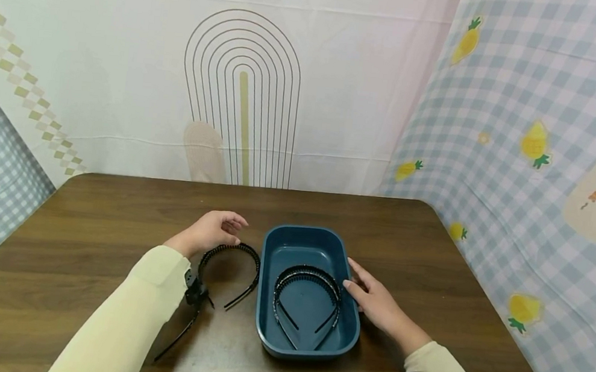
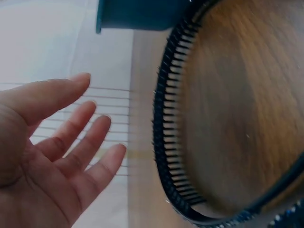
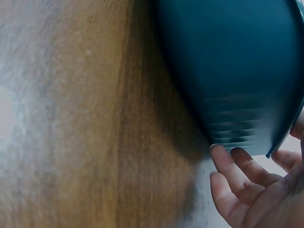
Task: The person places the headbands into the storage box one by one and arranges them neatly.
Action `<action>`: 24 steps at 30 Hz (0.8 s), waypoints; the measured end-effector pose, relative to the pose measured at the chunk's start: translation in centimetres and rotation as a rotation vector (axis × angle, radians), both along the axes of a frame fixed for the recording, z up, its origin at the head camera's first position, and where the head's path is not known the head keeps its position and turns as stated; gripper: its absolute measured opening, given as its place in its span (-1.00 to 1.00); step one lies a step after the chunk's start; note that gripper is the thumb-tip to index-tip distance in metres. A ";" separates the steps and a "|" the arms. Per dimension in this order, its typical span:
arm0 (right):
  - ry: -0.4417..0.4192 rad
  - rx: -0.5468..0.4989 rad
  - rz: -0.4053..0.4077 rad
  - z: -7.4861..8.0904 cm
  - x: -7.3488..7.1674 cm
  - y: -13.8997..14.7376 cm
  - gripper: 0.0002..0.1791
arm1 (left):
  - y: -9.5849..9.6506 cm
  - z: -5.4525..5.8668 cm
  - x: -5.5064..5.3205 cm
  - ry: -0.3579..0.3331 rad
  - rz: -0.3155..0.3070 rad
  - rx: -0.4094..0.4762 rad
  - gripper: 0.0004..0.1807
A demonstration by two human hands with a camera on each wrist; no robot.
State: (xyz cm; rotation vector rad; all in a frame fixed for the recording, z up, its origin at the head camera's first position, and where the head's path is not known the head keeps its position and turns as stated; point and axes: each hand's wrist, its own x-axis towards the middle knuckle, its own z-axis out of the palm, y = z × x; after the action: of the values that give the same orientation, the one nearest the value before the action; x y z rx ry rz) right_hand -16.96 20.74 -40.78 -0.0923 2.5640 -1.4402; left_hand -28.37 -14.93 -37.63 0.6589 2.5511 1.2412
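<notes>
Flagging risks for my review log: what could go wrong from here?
The headbands on the table seem to overlap, so lifting one might drag another. The right hand touches the tray at its rim; a leftward push could slide it into those headbands.

The tray (image 1: 299, 245) is open from above, with space between its far wall and the headbands inside (image 1: 309, 271). Loose headbands (image 1: 237, 246) crowd its left wall; the right hand (image 1: 377, 302) obstructs the right. Bare worktop (image 1: 381, 228) stretches beyond.
</notes>
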 end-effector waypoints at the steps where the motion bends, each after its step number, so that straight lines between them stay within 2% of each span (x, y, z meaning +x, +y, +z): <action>1: -0.002 0.000 0.000 0.0 0.0 0.0 -0.39 | -0.1 -0.2 -0.1 0.011 0.000 -0.003 -0.61; 7: 0.001 0.010 0.000 -0.1 -0.1 0.1 -0.38 | -0.8 -0.8 -0.6 0.027 0.000 -0.018 -0.60; 13: 0.007 0.013 0.006 -0.2 -0.1 0.1 -0.37 | -1.2 -1.2 -1.0 -0.002 0.019 -0.063 -0.60; 17: 0.007 0.009 0.005 -0.2 -0.1 0.1 -0.37 | -1.3 -1.5 -1.2 -0.044 0.027 -0.082 -0.58; 24: 0.006 0.007 0.006 -0.3 -0.1 0.1 -0.37 | -1.4 -2.0 -1.6 -0.070 0.009 -0.119 -0.57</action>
State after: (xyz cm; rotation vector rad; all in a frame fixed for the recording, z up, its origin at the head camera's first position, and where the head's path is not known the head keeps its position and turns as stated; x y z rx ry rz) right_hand -17.08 20.86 -41.07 -0.1033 2.5714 -1.4310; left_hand -29.98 -16.33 -39.60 0.5689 2.5497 1.0848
